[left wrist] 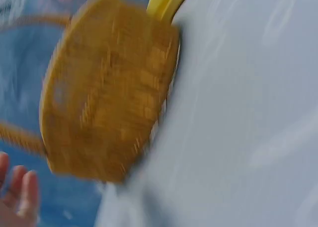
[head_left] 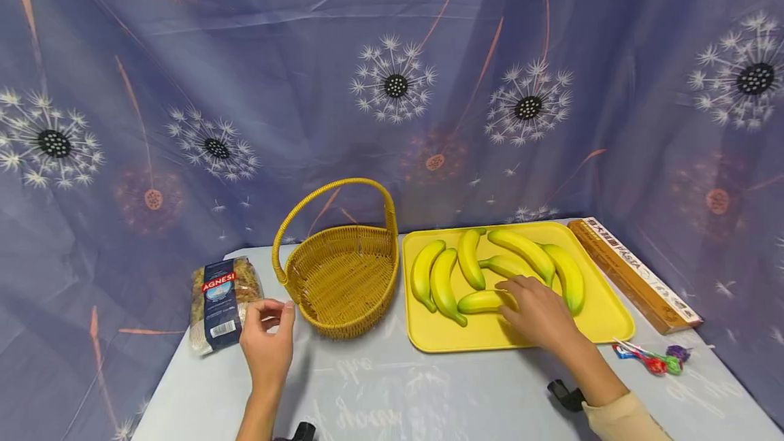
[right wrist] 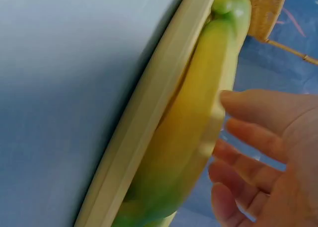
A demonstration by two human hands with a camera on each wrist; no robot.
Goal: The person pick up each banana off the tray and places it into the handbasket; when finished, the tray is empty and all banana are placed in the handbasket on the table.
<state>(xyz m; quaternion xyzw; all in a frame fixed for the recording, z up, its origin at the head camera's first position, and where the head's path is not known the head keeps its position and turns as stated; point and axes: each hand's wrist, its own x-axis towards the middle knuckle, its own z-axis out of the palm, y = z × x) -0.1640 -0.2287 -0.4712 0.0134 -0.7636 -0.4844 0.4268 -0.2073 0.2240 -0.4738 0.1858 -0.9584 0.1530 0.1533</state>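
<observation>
Several yellow bananas with greenish ends lie on a yellow tray (head_left: 431, 340). My right hand (head_left: 542, 308) reaches over the tray's front part, its fingertips right at the end of a banana (head_left: 480, 301) lying crosswise. In the right wrist view the fingers of that hand (right wrist: 263, 152) are loosely bent and spread beside a banana (right wrist: 184, 117), not wrapped round it. Left of the tray stands a woven basket (head_left: 349, 329) with a tall handle and nothing inside. My left hand (head_left: 267, 342) is raised just left of the basket, fingers loosely bent, holding nothing.
A bag of Agnesi pasta (head_left: 222, 308) lies at the table's left edge, behind the left hand. Along the tray's right side lies a long brown pasta box (head_left: 633, 274). Several lollipops (head_left: 661, 363) are in front of the box. A patterned curtain (head_left: 294, 87) hangs behind the table.
</observation>
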